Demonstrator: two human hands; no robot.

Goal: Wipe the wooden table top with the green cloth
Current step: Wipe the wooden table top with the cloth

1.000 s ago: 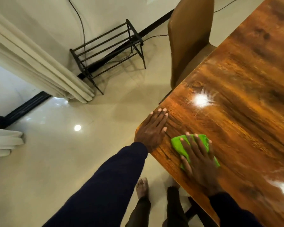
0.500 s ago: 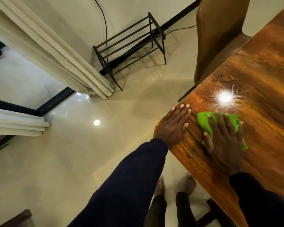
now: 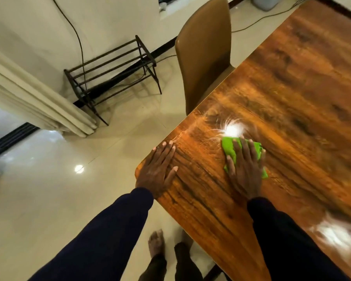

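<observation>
While the right hand (image 3: 244, 173) lies flat on the green cloth (image 3: 228, 147), its fingers straight and spread, the cloth is pressed to the wooden worktop (image 3: 292, 88) beneath the palm. Green fabric shows past the fingertips at the far side, between the fingers, and in a strip by the little finger; the hand hides the rest. A bright glare spot (image 3: 232, 129) sits on the wood just beyond the cloth's far edge.

The left hand (image 3: 157, 171) rests palm down at the worktop's rounded near corner, fingers straight and close together, thumb angled toward the cloth. It grasps nothing and stays off the cloth, with a stretch of bare wood between the two. Both arms wear dark sleeves (image 3: 109, 230).

A tan chair (image 3: 203, 51) stands tucked against the worktop's left edge. Farther left, a dark metal rack (image 3: 114, 72) stands against the wall, with a black cable (image 3: 77, 37) running down behind it. Cream curtains (image 3: 39, 102) hang at the left, and a bare foot (image 3: 156, 243) stands on the pale floor (image 3: 49, 189) beside the worktop's near edge.
</observation>
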